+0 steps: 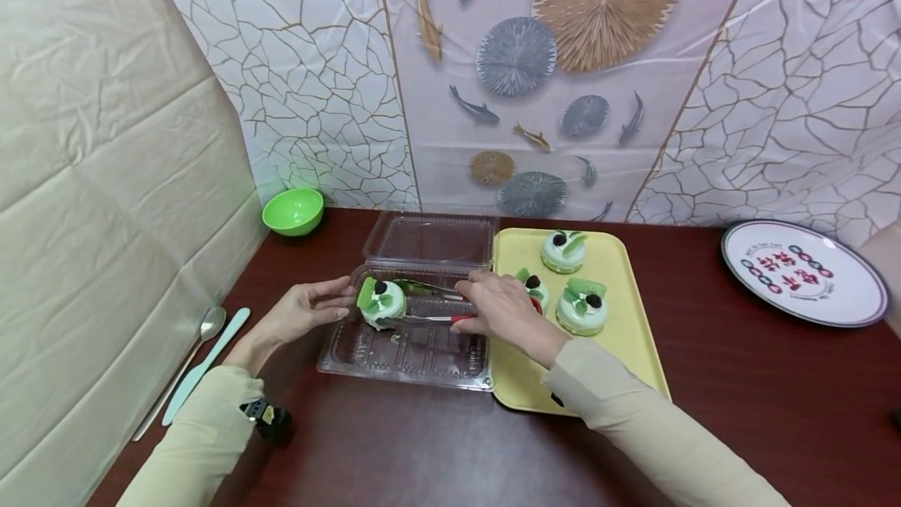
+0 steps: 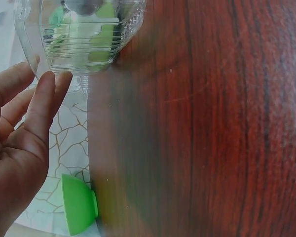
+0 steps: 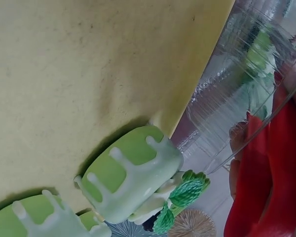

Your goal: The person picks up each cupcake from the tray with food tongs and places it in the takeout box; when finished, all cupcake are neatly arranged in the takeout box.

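Note:
My right hand grips red-handled tongs. Their two arms reach left over a clear plastic clamshell box, one to either side of a small pale-green cake. White icing, a dark berry and green leaves top this cake, which sits in the box's back left corner. At the box's left side is my left hand, its fingers fairly straight; in the left wrist view the fingertips are right at the clear rim. The box's lid lies folded back behind it.
Right of the box, a yellow tray bears similar cakes, including one near its middle. A green bowl stands back left. A spoon and a pale-blue spreader lie at the left. An oval plate is far right.

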Action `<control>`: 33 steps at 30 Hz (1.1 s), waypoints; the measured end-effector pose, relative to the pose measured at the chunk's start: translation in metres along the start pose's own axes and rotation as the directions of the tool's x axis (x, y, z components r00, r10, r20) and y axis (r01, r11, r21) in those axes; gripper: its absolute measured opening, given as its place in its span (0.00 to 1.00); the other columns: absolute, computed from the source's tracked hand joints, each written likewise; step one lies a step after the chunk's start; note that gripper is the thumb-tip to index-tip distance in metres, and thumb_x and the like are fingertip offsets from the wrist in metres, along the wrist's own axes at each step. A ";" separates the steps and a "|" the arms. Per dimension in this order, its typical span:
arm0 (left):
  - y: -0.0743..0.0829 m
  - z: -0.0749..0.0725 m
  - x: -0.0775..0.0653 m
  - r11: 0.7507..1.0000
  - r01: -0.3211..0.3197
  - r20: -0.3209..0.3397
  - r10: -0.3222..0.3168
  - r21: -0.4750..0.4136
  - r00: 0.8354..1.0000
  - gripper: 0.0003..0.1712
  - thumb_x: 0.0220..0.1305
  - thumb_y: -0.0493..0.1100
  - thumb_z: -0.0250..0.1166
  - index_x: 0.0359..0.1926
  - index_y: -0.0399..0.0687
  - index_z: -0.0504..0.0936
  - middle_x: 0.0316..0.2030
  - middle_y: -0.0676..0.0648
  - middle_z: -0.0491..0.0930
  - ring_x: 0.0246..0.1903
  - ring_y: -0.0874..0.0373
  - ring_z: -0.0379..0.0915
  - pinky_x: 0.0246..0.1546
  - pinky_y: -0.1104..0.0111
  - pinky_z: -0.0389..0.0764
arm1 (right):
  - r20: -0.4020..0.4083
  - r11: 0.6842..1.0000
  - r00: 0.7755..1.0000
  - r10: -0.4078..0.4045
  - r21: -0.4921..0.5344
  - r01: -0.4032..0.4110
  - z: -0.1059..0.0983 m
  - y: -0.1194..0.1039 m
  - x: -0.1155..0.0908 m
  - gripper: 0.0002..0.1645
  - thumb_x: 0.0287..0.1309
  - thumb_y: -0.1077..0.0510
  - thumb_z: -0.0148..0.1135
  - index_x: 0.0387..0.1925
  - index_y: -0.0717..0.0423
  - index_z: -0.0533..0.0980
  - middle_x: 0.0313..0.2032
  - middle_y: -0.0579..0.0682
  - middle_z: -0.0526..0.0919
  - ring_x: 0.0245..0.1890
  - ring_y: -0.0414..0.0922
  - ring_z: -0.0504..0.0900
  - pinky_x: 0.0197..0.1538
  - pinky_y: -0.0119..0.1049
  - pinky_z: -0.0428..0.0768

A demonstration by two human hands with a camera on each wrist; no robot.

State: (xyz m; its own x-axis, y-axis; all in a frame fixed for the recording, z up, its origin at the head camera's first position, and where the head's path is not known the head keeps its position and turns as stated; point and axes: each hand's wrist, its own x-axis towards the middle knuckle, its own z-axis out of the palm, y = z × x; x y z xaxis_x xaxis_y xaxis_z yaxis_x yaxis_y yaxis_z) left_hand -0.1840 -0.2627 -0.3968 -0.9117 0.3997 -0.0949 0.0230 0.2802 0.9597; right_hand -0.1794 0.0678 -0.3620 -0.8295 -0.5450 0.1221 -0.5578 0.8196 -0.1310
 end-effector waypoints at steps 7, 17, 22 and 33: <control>0.000 0.001 0.000 1.000 0.001 0.000 -0.001 0.004 1.000 0.37 0.65 0.28 0.60 0.70 0.21 0.53 0.64 0.19 0.61 0.48 0.78 0.75 0.47 0.81 0.79 | 0.018 1.000 1.000 0.006 -0.001 -0.006 0.000 0.000 -0.001 0.26 0.42 0.38 0.76 0.35 0.52 0.79 0.28 0.45 0.72 0.27 0.42 0.72 0.27 0.36 0.71; 0.002 0.001 0.000 1.000 0.014 -0.006 -0.013 0.016 1.000 0.37 0.65 0.28 0.59 0.71 0.23 0.54 0.65 0.21 0.62 0.51 0.75 0.75 0.48 0.80 0.79 | -0.007 1.000 1.000 0.002 0.015 -0.002 -0.001 0.000 -0.003 0.30 0.43 0.39 0.76 0.43 0.53 0.81 0.31 0.48 0.77 0.36 0.48 0.77 0.33 0.42 0.77; 0.003 0.001 -0.001 1.000 0.012 -0.009 -0.012 0.017 1.000 0.37 0.65 0.27 0.59 0.70 0.22 0.54 0.65 0.21 0.62 0.50 0.75 0.75 0.48 0.80 0.79 | -0.016 1.000 1.000 0.007 0.001 -0.007 -0.002 0.001 -0.004 0.32 0.42 0.38 0.76 0.46 0.52 0.81 0.31 0.47 0.77 0.36 0.47 0.76 0.33 0.41 0.76; 0.002 0.002 -0.001 1.000 -0.004 -0.005 0.004 0.020 1.000 0.37 0.65 0.28 0.59 0.70 0.22 0.54 0.64 0.20 0.61 0.49 0.78 0.75 0.47 0.81 0.79 | -0.151 0.993 0.988 0.020 0.119 -0.002 -0.026 0.028 -0.032 0.35 0.42 0.41 0.77 0.51 0.54 0.80 0.39 0.51 0.82 0.31 0.45 0.79 0.27 0.35 0.77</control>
State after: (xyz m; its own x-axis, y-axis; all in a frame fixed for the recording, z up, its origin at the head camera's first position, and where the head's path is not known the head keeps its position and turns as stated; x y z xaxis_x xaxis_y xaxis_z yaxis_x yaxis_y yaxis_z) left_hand -0.1825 -0.2607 -0.3951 -0.9138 0.3962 -0.0892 0.0351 0.2960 0.9545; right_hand -0.1677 0.1125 -0.3438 -0.8265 -0.4956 0.2669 -0.5558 0.7936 -0.2476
